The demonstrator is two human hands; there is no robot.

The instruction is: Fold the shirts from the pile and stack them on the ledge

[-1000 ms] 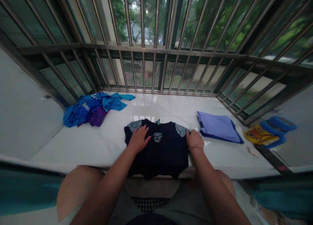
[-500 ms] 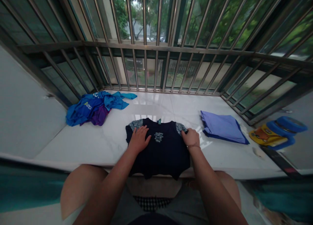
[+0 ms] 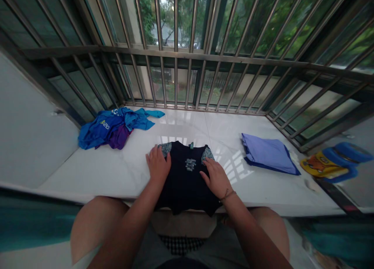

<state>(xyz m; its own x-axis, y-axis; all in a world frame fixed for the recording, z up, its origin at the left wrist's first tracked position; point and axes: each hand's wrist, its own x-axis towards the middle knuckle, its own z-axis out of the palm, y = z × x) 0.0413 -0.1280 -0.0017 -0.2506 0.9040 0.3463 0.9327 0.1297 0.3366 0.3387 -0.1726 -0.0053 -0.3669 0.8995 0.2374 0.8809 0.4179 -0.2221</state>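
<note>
A dark navy T-shirt (image 3: 187,179) with patterned shoulders lies flat on the white marble sill (image 3: 117,171) right in front of me, its hem hanging over the front edge. My left hand (image 3: 158,164) lies flat with fingers stretched out on the shirt's left shoulder edge. My right hand (image 3: 214,177) rests flat on the shirt's right side, fingers spread, over the folded-in sleeve. Neither hand grips anything.
A crumpled heap of blue and purple clothes (image 3: 113,124) lies at the back left. A folded lilac garment (image 3: 267,153) sits on the right. A yellow and blue sticker (image 3: 333,161) marks the right wall. Metal window bars (image 3: 187,58) close off the sill's far side.
My right hand has moved inward from the shirt's right sleeve onto its body, bringing the sleeve side in. My left hand has slid out to the left shoulder edge.
</note>
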